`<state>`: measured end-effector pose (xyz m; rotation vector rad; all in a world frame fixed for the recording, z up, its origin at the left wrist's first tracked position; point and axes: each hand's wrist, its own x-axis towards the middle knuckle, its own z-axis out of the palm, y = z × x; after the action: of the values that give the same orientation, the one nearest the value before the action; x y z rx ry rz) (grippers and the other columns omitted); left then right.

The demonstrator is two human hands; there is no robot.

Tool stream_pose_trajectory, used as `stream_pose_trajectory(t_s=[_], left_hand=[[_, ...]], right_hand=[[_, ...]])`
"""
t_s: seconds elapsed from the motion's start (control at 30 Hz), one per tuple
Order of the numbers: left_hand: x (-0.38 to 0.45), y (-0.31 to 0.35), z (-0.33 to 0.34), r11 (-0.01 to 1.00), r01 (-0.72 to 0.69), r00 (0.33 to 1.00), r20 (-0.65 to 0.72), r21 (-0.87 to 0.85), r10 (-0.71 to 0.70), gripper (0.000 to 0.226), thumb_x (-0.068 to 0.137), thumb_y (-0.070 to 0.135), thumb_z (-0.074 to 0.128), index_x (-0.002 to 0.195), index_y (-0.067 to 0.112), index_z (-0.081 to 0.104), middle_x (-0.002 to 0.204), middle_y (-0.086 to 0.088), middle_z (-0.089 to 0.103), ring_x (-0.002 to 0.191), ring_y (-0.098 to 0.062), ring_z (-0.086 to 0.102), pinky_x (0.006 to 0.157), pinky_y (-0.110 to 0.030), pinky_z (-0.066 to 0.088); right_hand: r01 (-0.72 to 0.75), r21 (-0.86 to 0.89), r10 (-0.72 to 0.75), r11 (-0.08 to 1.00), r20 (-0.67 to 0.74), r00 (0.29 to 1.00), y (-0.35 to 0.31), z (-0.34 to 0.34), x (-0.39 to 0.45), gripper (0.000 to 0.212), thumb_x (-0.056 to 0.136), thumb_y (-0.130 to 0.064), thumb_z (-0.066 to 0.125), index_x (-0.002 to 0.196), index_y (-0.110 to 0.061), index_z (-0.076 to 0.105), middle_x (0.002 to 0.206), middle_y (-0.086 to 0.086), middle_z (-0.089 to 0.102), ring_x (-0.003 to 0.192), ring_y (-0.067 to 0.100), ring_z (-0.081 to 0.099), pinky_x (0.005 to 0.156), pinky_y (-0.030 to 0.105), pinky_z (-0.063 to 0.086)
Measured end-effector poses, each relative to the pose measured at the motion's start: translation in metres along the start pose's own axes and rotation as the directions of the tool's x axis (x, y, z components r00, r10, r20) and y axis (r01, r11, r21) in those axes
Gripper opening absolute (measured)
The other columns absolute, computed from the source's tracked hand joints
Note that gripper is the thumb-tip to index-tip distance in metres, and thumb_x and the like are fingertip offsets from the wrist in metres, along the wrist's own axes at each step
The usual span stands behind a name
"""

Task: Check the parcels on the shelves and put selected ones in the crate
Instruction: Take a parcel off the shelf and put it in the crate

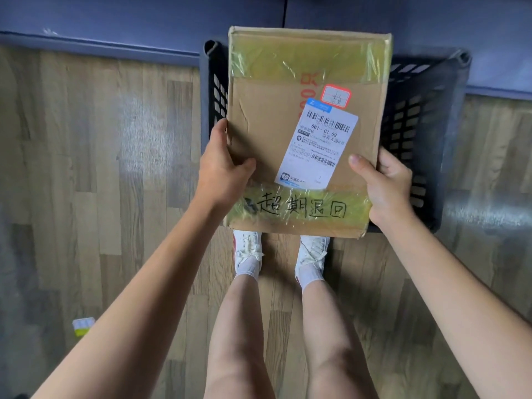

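Both hands clamp one cardboard box (pixel 305 131) by its near end, one on each side edge. The left hand (pixel 223 165) wraps the left edge, thumb laid across the top face toward the middle, the other fingers out of sight under or behind the edge. The right hand (pixel 383 185) takes the right edge in the same way, its thumb pressed flat on the top face beside the label, fingers curled round the side. Each grasp is only as wide as the thickness of the box edge it pinches.

The floor (pixel 100 168) of wood-pattern planks fills most of the view, with a blue wall (pixel 115 21) along its far edge. A black crate (pixel 426 133) with slotted walls stands on the floor against that wall. The box is held flat above the crate and covers most of its opening, so only the left rim and the right wall show. Whether the box touches the crate cannot be told.

The box has yellowish tape across its far and near ends, with black handwriting on the near strip. A white shipping label (pixel 319 148) with barcodes sits slightly tilted on the top face, and a small red-bordered sticker (pixel 336 95) lies just beyond it.

Two white shoes (pixel 249 251) stand just short of the crate. A small yellow-and-white object (pixel 83 326) lies on the floor at lower left, too blurred to identify.
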<state>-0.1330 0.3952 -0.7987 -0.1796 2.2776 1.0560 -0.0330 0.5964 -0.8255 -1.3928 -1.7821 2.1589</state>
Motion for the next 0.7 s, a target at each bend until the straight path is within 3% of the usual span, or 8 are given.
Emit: stream_pose_trajectory(t_s=[0.1, 0.33, 0.43, 0.53, 0.7], left_hand=[[0.009, -0.012, 0.008, 0.996, 0.028, 0.999, -0.023, 0.083, -0.026, 0.071, 0.080, 0.009, 0.061, 0.142, 0.011, 0.027, 0.126, -0.012, 0.052, 0.112, -0.030, 0.052, 0.095, -0.038, 0.044], [0.040, -0.036, 0.027, 0.982, 0.083, 0.995, -0.059, 0.171, -0.074, 0.067, 0.080, 0.011, 0.057, 0.141, 0.007, 0.028, 0.127, -0.019, 0.052, 0.116, -0.033, 0.049, 0.094, -0.038, 0.040], [0.056, -0.048, 0.038, 0.977, 0.114, 0.993, -0.048, 0.182, -0.107, 0.066, 0.082, 0.010, 0.054, 0.142, 0.006, 0.027, 0.129, -0.017, 0.050, 0.118, -0.032, 0.047, 0.095, -0.034, 0.037], [0.061, -0.054, 0.046, 0.970, 0.039, 0.999, -0.025, 0.240, -0.034, 0.074, 0.083, 0.006, 0.055, 0.145, 0.002, 0.017, 0.144, -0.016, 0.034, 0.133, -0.027, 0.031, 0.105, -0.023, 0.021], [0.062, -0.066, 0.056, 0.939, -0.025, 0.999, 0.052, 0.342, 0.008, 0.072, 0.085, 0.007, 0.054, 0.146, 0.004, 0.016, 0.154, -0.018, 0.009, 0.141, -0.029, 0.011, 0.112, -0.029, 0.008]], right_hand=[[-0.035, -0.002, 0.035, 0.999, 0.025, 0.999, 0.018, 0.002, 0.013, 0.023, 0.083, 0.005, 0.058, 0.098, -0.012, 0.062, 0.076, -0.015, 0.072, 0.073, -0.001, 0.064, 0.070, 0.017, 0.052], [-0.096, 0.007, 0.096, 0.995, 0.038, 0.995, 0.050, 0.011, 0.045, 0.025, 0.084, 0.004, 0.059, 0.101, -0.014, 0.063, 0.079, -0.015, 0.073, 0.078, 0.001, 0.065, 0.075, 0.019, 0.053], [-0.124, 0.027, 0.123, 0.992, 0.039, 0.992, 0.073, 0.014, 0.062, 0.030, 0.082, 0.002, 0.061, 0.111, -0.008, 0.062, 0.084, -0.011, 0.073, 0.083, 0.006, 0.065, 0.081, 0.023, 0.053], [-0.138, 0.032, 0.136, 0.990, 0.036, 0.990, 0.085, 0.018, 0.074, 0.042, 0.077, -0.008, 0.066, 0.117, -0.002, 0.059, 0.085, -0.011, 0.073, 0.084, 0.006, 0.065, 0.082, 0.024, 0.053], [-0.167, 0.031, 0.166, 0.985, 0.031, 0.986, 0.104, 0.026, 0.088, 0.036, 0.083, 0.003, 0.059, 0.118, -0.004, 0.058, 0.083, -0.013, 0.073, 0.081, 0.005, 0.065, 0.087, 0.029, 0.052]])
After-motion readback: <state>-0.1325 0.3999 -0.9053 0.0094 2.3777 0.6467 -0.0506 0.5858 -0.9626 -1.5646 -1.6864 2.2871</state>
